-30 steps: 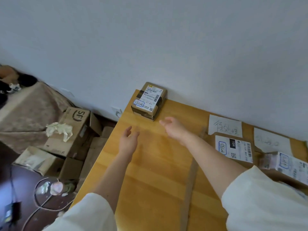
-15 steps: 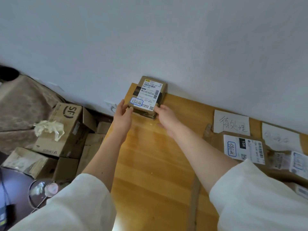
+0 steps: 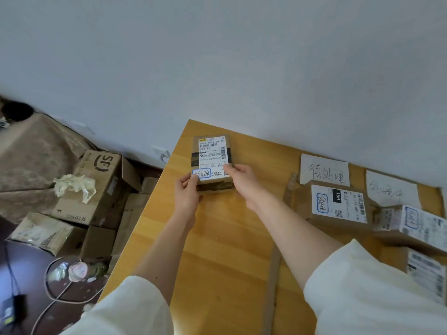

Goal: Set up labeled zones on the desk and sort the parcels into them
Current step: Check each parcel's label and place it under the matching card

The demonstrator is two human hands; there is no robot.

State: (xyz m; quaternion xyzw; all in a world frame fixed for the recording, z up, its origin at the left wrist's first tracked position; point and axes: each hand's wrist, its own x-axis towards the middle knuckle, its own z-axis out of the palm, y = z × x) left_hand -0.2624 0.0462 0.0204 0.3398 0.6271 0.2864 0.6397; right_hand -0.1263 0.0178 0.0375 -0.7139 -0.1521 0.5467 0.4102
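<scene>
Small cardboard parcel (image 3: 212, 163) with white shipping label, gripped at its near corners by left hand (image 3: 187, 193) and right hand (image 3: 243, 182), fingers (image 3: 228, 168) closed on its edges, at the far left corner of the wooden desk (image 3: 217, 250) near the wall. To the right, two handwritten paper zone labels (image 3: 324, 172) lying flat by the wall, with three more labelled brown parcels (image 3: 338, 205) just in front of them along the desk's right side. On the floor to the left, a heap of cardboard boxes (image 3: 96, 184), one topped with crumpled paper (image 3: 75, 187), beside a looped white cable (image 3: 58, 293).
</scene>
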